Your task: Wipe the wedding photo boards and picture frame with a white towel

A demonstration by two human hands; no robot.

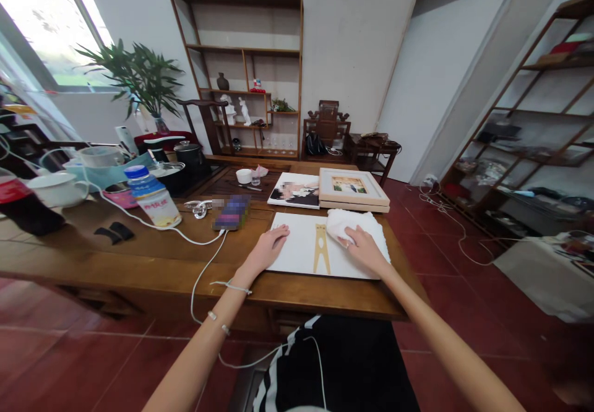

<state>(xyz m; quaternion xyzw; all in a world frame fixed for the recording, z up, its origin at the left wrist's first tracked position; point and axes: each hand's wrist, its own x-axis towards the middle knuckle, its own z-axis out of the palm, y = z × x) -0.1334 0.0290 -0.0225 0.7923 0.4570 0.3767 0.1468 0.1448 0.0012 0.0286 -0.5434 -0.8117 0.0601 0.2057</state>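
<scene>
A flat white panel [297,252] lies near the table's front edge, with a tan A-shaped piece [320,251] down its middle. My left hand [270,245] rests on the panel's left edge, its fingers stretched out and holding nothing. On the right half, my right hand [362,246] grips a bunched white cloth [350,223] and presses it against the panel. The cloth spreads over the upper right of the panel and hides that corner. What the underside of the panel looks like is hidden.
Behind the panel lie a photo print [292,190] and stacked picture frames [355,190]. Leftward are a phone [232,213] on a white cable [197,242], a plastic bottle [155,201], a dark drink bottle [28,208] and a white pot [60,190]. The wooden table [195,270] ends at right.
</scene>
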